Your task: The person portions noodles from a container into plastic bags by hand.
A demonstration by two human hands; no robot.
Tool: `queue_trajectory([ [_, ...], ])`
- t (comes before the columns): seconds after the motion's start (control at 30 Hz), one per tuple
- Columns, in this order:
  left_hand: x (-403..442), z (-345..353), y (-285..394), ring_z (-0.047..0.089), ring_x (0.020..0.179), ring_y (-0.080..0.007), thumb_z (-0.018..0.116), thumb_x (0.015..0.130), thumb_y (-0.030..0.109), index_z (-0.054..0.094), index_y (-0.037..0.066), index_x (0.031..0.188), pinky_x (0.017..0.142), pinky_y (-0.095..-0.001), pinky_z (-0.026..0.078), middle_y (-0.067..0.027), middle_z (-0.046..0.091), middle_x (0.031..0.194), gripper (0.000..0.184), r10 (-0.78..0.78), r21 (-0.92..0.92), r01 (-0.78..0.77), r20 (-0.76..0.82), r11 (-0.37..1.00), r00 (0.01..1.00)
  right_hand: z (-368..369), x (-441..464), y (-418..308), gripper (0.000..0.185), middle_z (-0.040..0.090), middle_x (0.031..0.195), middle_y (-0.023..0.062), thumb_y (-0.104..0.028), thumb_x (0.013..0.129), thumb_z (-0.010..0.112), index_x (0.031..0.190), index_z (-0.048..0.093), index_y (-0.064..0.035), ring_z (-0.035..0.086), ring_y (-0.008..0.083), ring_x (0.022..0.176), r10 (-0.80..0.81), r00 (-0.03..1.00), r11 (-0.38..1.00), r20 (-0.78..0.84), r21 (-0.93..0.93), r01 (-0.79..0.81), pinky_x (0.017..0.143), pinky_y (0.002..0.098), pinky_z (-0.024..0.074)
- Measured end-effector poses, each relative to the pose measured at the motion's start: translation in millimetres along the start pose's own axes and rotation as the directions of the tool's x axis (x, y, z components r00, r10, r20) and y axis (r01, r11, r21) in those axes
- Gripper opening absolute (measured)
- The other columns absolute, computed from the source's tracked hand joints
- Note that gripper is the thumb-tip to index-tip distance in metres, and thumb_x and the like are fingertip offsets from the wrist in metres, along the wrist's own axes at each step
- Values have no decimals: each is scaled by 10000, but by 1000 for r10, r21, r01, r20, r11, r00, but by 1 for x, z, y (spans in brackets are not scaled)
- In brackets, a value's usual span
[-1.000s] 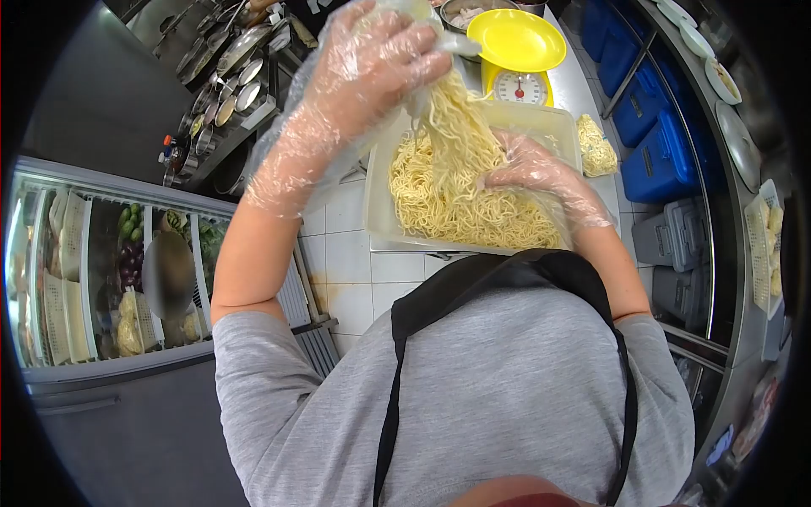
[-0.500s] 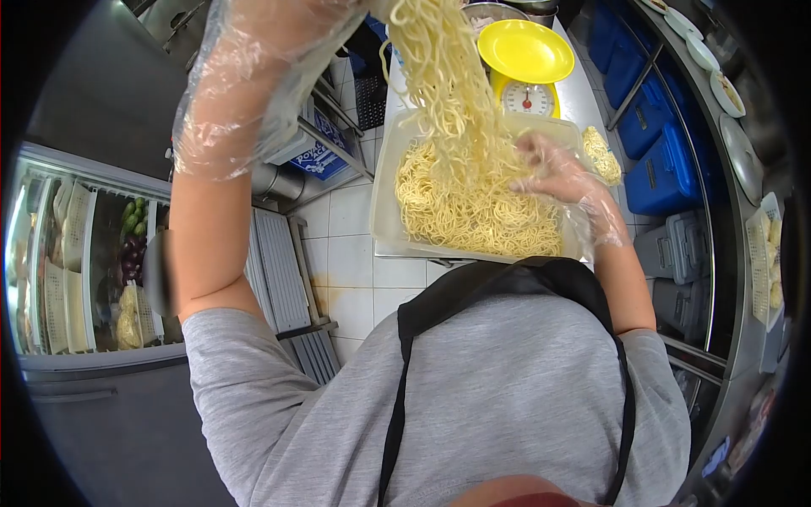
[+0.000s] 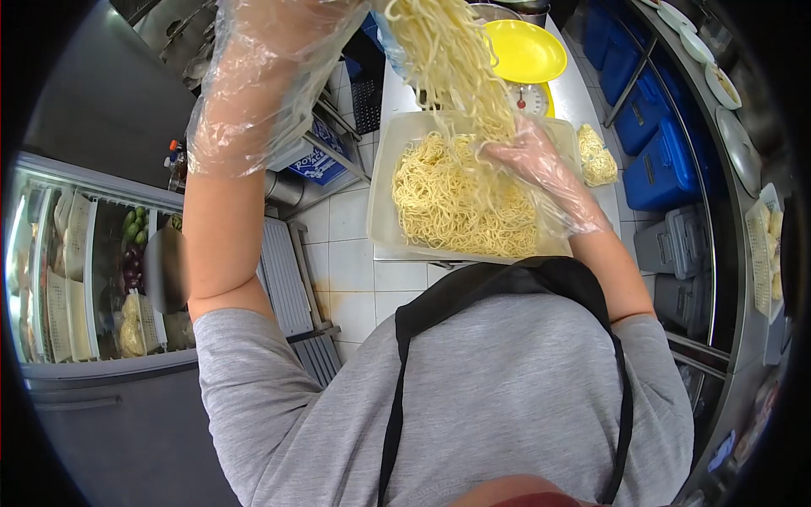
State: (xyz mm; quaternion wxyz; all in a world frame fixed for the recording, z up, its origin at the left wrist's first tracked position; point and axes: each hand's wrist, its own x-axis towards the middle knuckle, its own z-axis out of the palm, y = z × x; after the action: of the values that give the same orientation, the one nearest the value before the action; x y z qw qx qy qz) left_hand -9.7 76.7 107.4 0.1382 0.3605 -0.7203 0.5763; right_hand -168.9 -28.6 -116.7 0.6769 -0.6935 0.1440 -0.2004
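Yellow noodles (image 3: 465,203) lie heaped in a pale rectangular tub (image 3: 382,190) on the steel table. My left hand (image 3: 296,25), in a clear plastic glove, is raised at the top edge of the view; its fingers are cut off. A long bunch of noodles (image 3: 448,68) hangs beside it down toward the tub. My right hand (image 3: 528,152), also gloved, is at the lower end of that bunch, over the right part of the tub, with its fingers curled round the strands.
Behind the tub stands a scale (image 3: 532,100) with a yellow pan (image 3: 525,52). A bag of noodles (image 3: 596,156) lies right of the tub. Blue bins (image 3: 659,165) stand farther right, and an open-topped chiller (image 3: 101,367) is at the left.
My left hand has risen up and leftward, lifting the noodle bunch higher. My right hand opened away from the strands, then moved back in and closed on their lower end.
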Motion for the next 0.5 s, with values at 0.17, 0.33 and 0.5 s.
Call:
queue_trajectory([
  [0.17, -12, 7, 12, 569, 761, -270, 725, 687, 62, 570, 91, 931, 659, -366, 456, -89, 588, 817, 290, -12, -120, -5, -139, 993, 990, -39, -11, 56, 663, 582, 1168, 123, -70, 711, 704, 1314, 437, -11, 555, 163, 1050, 303, 949, 918, 84, -294, -267, 910, 305, 455],
  [0.33, -60, 19, 73, 543, 783, -205, 711, 720, 132, 579, 101, 907, 702, -332, 470, -27, 550, 838, 231, -546, -275, 623, 310, 732, 778, -22, -28, 5, 910, 416, 1379, 129, -94, 694, 768, 1439, 246, -64, 350, 228, 1317, 56, 990, 972, 126, -233, -25, 1085, 372, 287],
  [0.5, -107, 43, 151, 553, 989, -227, 873, 497, 116, 528, 70, 1068, 875, -317, 471, -94, 530, 982, 669, -726, -313, 923, 579, 223, 372, 11, -11, 30, 833, 479, 1302, 132, -80, 722, 744, 1407, 270, -77, 447, 219, 1228, -136, 991, 990, 13, -27, 137, 1023, 358, 383],
])
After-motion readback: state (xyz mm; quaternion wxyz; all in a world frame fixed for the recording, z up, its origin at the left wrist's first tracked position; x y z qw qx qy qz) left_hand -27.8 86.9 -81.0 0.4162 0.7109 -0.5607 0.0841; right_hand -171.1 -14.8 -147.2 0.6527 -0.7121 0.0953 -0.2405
